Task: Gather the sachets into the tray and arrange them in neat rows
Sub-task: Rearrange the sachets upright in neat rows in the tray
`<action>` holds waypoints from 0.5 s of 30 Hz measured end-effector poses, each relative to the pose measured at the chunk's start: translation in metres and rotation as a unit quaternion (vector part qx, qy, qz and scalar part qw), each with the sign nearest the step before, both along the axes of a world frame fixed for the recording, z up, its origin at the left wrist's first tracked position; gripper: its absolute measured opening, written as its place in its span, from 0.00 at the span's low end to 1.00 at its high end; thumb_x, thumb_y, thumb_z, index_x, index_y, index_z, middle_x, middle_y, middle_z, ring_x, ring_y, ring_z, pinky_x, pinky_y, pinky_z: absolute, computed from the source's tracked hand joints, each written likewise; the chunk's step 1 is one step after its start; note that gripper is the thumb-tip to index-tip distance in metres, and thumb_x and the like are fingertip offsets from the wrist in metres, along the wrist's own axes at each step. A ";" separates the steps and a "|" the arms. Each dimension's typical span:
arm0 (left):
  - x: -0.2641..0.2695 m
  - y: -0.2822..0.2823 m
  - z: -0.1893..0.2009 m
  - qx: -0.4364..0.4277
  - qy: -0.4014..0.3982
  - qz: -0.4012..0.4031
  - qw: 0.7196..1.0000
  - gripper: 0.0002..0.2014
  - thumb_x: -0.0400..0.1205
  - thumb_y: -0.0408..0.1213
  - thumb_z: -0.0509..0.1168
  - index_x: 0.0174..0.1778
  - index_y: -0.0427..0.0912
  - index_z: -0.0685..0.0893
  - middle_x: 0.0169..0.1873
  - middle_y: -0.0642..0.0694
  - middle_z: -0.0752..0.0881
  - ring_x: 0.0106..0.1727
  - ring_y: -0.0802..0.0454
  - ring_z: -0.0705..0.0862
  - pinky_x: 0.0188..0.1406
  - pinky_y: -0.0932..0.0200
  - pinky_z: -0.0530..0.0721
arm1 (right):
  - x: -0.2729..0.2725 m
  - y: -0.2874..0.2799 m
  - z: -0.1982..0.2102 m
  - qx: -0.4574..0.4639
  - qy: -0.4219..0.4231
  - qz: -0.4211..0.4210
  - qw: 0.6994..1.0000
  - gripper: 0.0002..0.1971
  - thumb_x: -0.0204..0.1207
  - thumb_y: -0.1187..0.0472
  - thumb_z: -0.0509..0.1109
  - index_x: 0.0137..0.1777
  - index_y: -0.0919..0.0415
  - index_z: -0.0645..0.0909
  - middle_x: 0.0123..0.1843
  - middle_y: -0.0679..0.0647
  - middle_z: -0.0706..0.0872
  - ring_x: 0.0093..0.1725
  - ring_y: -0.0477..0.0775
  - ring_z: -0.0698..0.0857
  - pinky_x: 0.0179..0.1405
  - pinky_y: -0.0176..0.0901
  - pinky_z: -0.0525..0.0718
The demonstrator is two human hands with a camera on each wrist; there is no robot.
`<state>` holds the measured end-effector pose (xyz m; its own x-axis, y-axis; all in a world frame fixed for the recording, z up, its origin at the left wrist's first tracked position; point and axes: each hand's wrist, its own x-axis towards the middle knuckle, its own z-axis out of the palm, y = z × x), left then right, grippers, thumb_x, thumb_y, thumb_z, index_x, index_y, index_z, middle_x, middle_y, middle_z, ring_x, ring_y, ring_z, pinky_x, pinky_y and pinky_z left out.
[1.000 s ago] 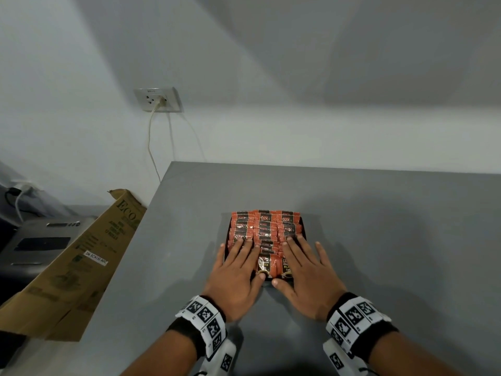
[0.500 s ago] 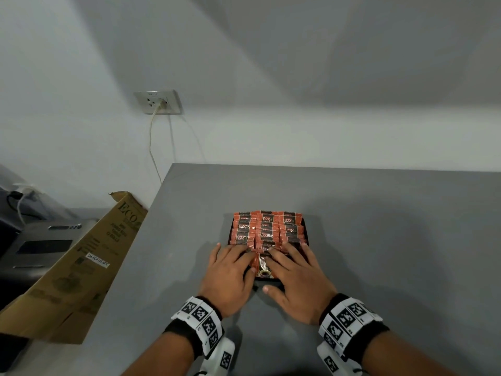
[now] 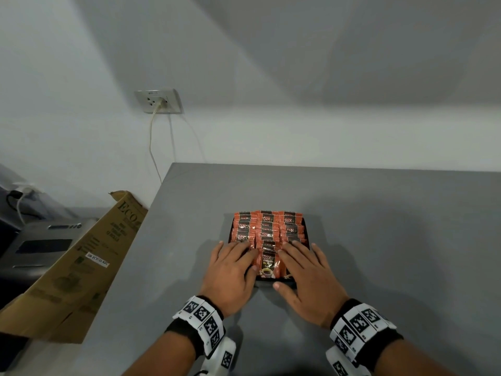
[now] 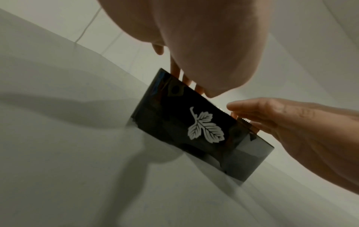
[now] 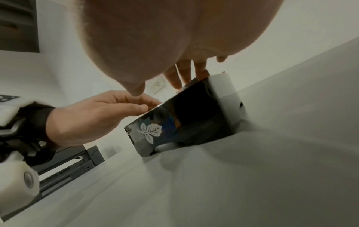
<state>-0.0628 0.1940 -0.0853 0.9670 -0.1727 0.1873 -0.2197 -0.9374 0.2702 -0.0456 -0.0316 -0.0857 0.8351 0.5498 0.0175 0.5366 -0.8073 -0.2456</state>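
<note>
A black tray [image 3: 305,226] with a white leaf print [image 4: 205,130] on its near wall [image 5: 174,126] sits on the grey table. Orange and black sachets [image 3: 268,226] fill it in three overlapping rows. My left hand [image 3: 235,264] lies flat on the near end of the left row, fingers straight. My right hand [image 3: 306,270] lies flat on the near end of the right row, thumb at the tray's front edge. Between the hands the front sachet of the middle row [image 3: 269,264] shows its coffee-cup print. The near sachets under both palms are hidden.
A flattened cardboard box [image 3: 81,261] leans beside the table's left edge, with a grey printer [image 3: 35,245] behind it. A wall socket [image 3: 160,101] with a plugged cable is on the back wall. Bare grey tabletop [image 3: 393,240] extends right of and behind the tray.
Both hands slid back toward me along the outer rows, from mid-tray to its near end. Their fingers curled briefly and are flat again now.
</note>
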 end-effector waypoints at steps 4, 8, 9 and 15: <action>-0.006 0.001 -0.003 -0.004 0.023 0.007 1.000 0.22 0.86 0.51 0.55 0.73 0.52 0.81 0.73 0.51 0.81 0.77 0.48 0.74 0.82 0.39 0.63 | -0.006 -0.006 -0.005 -0.025 0.012 -0.013 1.000 0.38 0.85 0.32 0.41 0.86 0.55 0.62 0.86 0.50 0.67 0.87 0.52 0.61 0.84 0.57 0.44; -0.006 0.004 0.004 -0.133 0.045 0.101 0.985 0.24 0.87 0.45 0.59 0.80 0.45 0.72 0.78 0.49 0.72 0.80 0.52 0.65 0.82 0.52 0.62 | 0.002 -0.011 0.000 0.066 0.039 -0.083 0.994 0.34 0.84 0.35 0.43 0.87 0.49 0.58 0.87 0.42 0.55 0.87 0.49 0.51 0.86 0.51 0.48; -0.004 0.005 0.007 -0.176 0.059 0.124 0.975 0.23 0.87 0.42 0.60 0.79 0.44 0.71 0.76 0.49 0.74 0.77 0.53 0.67 0.80 0.56 0.62 | 0.005 -0.012 0.002 0.104 0.041 -0.120 0.986 0.31 0.85 0.38 0.47 0.84 0.51 0.66 0.84 0.44 0.64 0.84 0.49 0.61 0.84 0.51 0.58; 0.016 0.007 0.006 -0.276 0.122 0.181 0.936 0.23 0.81 0.30 0.56 0.71 0.51 0.78 0.58 0.52 0.87 0.60 0.52 0.84 0.64 0.46 0.85 | 0.036 -0.017 0.015 0.293 0.177 -0.309 0.887 0.10 0.84 0.65 0.67 0.60 0.55 0.84 0.52 0.46 0.86 0.49 0.41 0.83 0.44 0.28 0.76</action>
<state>-0.0466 0.2008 -0.0788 0.9692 0.2317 -0.0832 0.2166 -0.6418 0.7356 -0.0096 -0.0486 -0.0703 0.9842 -0.0320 -0.1740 -0.1583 -0.5984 -0.7854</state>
